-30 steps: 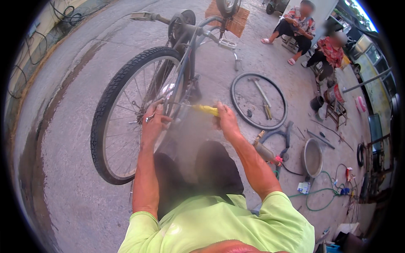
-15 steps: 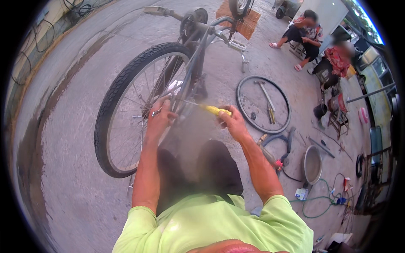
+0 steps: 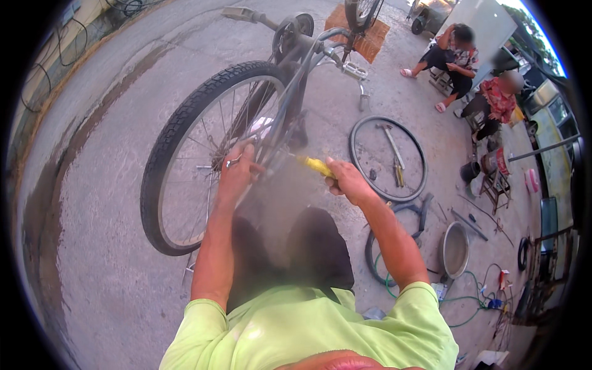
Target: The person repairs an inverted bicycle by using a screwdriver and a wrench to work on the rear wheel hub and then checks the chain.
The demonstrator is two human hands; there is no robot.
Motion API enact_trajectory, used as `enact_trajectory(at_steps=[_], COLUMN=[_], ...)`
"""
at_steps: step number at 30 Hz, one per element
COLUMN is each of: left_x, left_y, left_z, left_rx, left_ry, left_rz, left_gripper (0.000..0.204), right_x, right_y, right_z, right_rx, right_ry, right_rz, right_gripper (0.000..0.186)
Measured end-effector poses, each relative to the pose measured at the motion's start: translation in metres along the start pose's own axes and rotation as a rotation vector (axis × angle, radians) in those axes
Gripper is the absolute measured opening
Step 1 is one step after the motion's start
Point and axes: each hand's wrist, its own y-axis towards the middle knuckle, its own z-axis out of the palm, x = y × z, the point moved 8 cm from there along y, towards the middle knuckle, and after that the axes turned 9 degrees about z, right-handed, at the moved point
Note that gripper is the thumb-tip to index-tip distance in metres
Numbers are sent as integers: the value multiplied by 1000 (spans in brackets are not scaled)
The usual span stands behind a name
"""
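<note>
A bicycle (image 3: pixel 297 84) stands upside down before me, its knobby-tyred wheel (image 3: pixel 155 161) on my side. At the wheel's hub and frame end is my left hand (image 3: pixel 234 176), a ring on one finger. Its fingers are curled together; whatever they pinch is hidden. My right hand (image 3: pixel 350 182) grips the yellow handle of a screwdriver (image 3: pixel 317 166) from the right. The screwdriver's shaft points left toward the frame near my left fingers. Blur hides whether its tip touches anything.
To the right lies a loose tyre (image 3: pixel 353 154) encircling a hammer (image 3: pixel 393 148) and a yellow-handled tool (image 3: pixel 399 177). Beyond my right forearm are dark tubing (image 3: pixel 425 213), a metal basin (image 3: pixel 455 250) and a green cord (image 3: pixel 464 298). Two people (image 3: pixel 456 55) sit on low stools at the far right.
My right hand and the screwdriver have shifted slightly right and down, with the handle tilting more steeply. My left hand stays by the hub. The surrounding scene has shifted a little in view.
</note>
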Motion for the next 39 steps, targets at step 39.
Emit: enact_trajectory(at_steps=[39], left_x=[-6], left_y=[-4], left_z=[-2], left_rx=[-39], left_ry=[-22], left_rz=[-69], left_gripper=[51], right_x=[18], right_y=[14], right_z=[22], right_rx=[161], right_ry=[-84], right_rz=[111], right_gripper=[33])
